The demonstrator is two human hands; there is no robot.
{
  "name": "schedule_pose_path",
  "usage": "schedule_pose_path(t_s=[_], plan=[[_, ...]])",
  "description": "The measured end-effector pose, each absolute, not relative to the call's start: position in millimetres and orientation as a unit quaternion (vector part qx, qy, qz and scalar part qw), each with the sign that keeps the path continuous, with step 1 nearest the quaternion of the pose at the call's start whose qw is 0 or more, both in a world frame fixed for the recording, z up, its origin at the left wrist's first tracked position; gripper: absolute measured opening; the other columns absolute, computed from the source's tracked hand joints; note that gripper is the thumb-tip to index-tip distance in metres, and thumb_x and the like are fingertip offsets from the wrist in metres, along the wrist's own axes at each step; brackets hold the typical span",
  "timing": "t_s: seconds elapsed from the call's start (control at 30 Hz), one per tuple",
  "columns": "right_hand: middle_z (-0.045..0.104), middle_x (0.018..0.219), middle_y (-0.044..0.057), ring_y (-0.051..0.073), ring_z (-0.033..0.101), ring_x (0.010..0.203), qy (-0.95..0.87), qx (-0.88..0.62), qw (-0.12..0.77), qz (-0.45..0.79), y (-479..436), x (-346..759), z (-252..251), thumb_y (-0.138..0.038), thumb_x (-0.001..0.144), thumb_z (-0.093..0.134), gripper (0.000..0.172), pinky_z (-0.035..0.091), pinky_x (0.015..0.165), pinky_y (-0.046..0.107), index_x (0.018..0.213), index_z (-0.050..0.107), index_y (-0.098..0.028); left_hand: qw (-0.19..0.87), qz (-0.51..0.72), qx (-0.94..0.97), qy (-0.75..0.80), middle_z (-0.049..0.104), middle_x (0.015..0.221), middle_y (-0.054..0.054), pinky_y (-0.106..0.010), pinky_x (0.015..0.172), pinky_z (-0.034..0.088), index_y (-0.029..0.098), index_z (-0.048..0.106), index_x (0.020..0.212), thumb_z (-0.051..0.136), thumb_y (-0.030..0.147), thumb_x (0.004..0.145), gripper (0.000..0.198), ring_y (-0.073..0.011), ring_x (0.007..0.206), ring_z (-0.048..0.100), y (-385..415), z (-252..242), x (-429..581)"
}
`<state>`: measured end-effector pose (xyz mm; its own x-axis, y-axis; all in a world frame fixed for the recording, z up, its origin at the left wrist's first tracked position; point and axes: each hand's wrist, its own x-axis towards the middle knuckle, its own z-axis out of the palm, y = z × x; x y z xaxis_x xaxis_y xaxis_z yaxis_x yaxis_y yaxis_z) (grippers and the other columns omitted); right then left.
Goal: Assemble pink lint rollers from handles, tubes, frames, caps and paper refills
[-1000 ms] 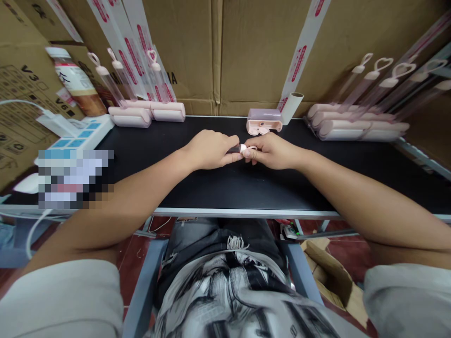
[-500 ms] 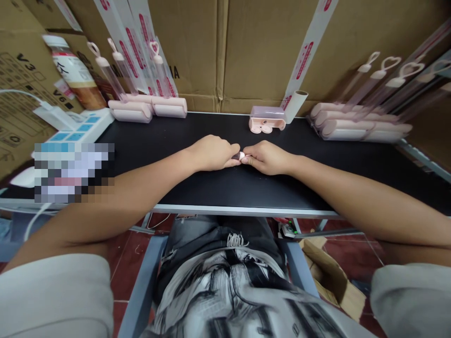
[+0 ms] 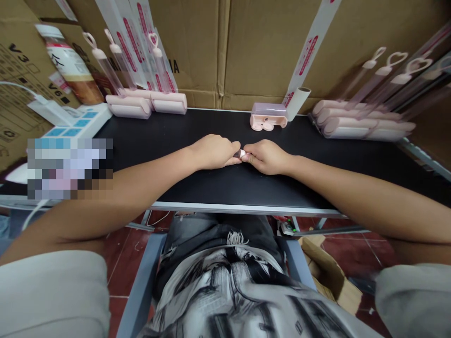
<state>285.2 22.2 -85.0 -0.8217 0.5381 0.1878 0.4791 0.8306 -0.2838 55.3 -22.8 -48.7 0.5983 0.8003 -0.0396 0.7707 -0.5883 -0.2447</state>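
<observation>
Over the middle of the black table (image 3: 197, 192), my left hand (image 3: 213, 152) is closed around a slim tube whose dark, see-through end shows at the thumb. Its pale pink cap (image 3: 243, 153) points toward my right hand (image 3: 269, 157). The right fingers pinch the cap's end, with thumb and forefinger pressed together. Most of the tube is hidden inside the left fist. Both hands nearly meet, just above the tabletop. Behind the right hand lies a pink case (image 3: 268, 123) with a clear lilac cover and round ends.
A white roll (image 3: 298, 104) leans beside the case. Clear tubes with heart-shaped pink loops stand in pink holders at left (image 3: 169, 104) and right (image 3: 369, 129). A power strip (image 3: 82, 123) and a bottle (image 3: 72, 65) are at far left. Cardboard (image 3: 260, 51) walls the back.
The view has shifted slightly. Both hands keep the same grip on the tube and its cap, with hardly any visible movement.
</observation>
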Motion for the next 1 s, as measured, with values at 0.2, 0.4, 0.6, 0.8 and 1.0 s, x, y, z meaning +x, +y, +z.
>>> schedule_pose_path(t_s=[0.2, 0.4, 0.6, 0.8, 1.0], plan=[[0.054, 0.065, 0.003, 0.02, 0.045, 0.061, -0.948, -0.25, 0.148, 0.126, 24.7, 286.1, -87.9, -0.052, 0.109, 0.048, 0.04, 0.029, 0.065, 0.035, 0.078, 0.045, -0.026, 0.102, 0.072, -0.892, -0.435, 0.086, 0.101, -0.017, -0.041, 0.076, 0.05, 0.017, 0.075, 0.135, 0.051, 0.053, 0.118, 0.047, -0.0399, 0.098, 0.084, -23.1, -49.2, 56.0], [0.055, 0.063, 0.0, 0.016, 0.046, 0.059, -0.91, -0.264, 0.235, 0.217, 26.1, 285.1, -87.8, -0.091, 0.105, 0.046, 0.075, 0.032, 0.064, 0.033, 0.073, 0.054, -0.024, 0.059, 0.028, -0.893, -0.446, 0.086, 0.109, -0.014, -0.037, 0.072, 0.045, 0.019, 0.076, 0.128, 0.055, 0.058, 0.114, 0.046, -0.035, 0.099, 0.083, -13.7, -48.3, 52.7], [0.052, 0.053, -0.004, 0.013, 0.043, 0.046, -0.776, -0.274, 0.37, 0.43, 38.8, 286.1, -95.3, -0.101, 0.09, 0.063, 0.078, 0.033, 0.046, 0.028, 0.074, 0.06, -0.024, -0.042, -0.17, -0.886, -0.43, 0.084, 0.106, -0.007, -0.033, 0.076, 0.048, 0.02, 0.076, 0.123, 0.075, 0.051, 0.1, 0.038, -0.0253, 0.092, 0.078, -4.7, -36.2, 37.4], [0.062, 0.059, -0.003, 0.012, 0.051, 0.044, -0.723, -0.248, 0.387, 0.517, 47.2, 288.3, -97.6, -0.092, 0.087, 0.078, 0.071, 0.037, 0.042, 0.024, 0.087, 0.068, -0.022, -0.261, -0.437, -0.781, -0.362, 0.08, 0.093, -0.004, -0.03, 0.063, 0.055, 0.021, 0.069, 0.114, 0.094, 0.07, 0.08, 0.065, -0.018, 0.072, 0.072, 18.5, -40.0, 14.0], [0.068, 0.073, -0.001, 0.014, 0.058, 0.056, -0.808, -0.229, 0.351, 0.414, 38.1, 290.8, -89.6, -0.085, 0.095, 0.076, 0.065, 0.046, 0.052, 0.028, 0.112, 0.075, -0.022, -0.342, -0.562, -0.68, -0.324, 0.075, 0.097, -0.003, -0.036, 0.076, 0.066, 0.023, 0.061, 0.102, 0.087, 0.082, 0.083, 0.067, -0.0215, 0.089, 0.08, 18.8, -33.3, 24.1]])
